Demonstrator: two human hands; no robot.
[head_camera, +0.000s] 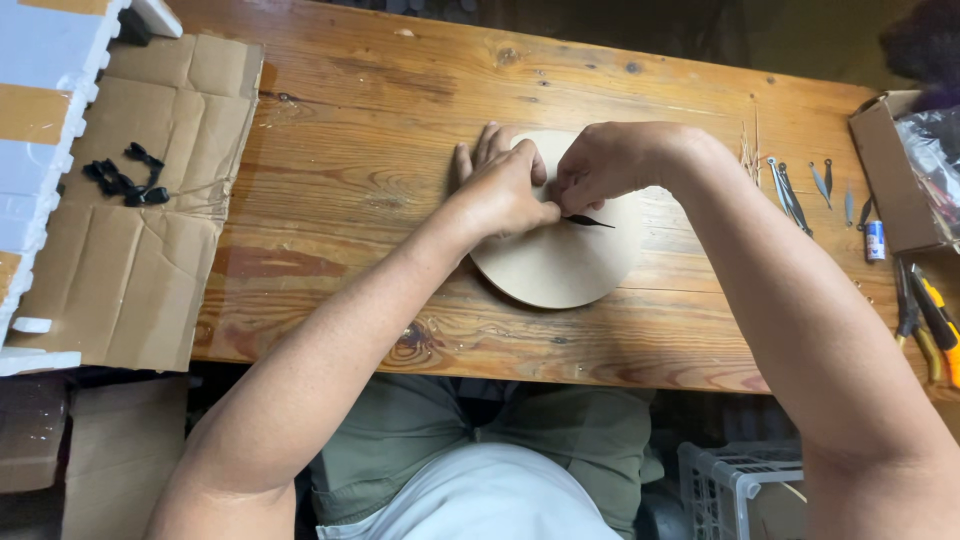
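A round, pale wooden disc (560, 262) lies flat on the wooden table (380, 120). My left hand (500, 180) rests on the disc's left part, fingers spread toward the far edge, thumb pressed near the centre. My right hand (610, 160) covers the disc's upper middle, fingers pinched together at the centre. A thin black pointed clock hand (590, 221) sticks out to the right from under those fingertips. Both hands meet at the disc's centre, and what is under them is hidden.
Flattened cardboard (130, 250) with small black parts (125, 180) lies at the left, beside white foam blocks (40, 120). Several loose metal clock hands (795, 200) lie at the right, near an open cardboard box (890, 170), a small tube (875, 240) and pliers (930, 320).
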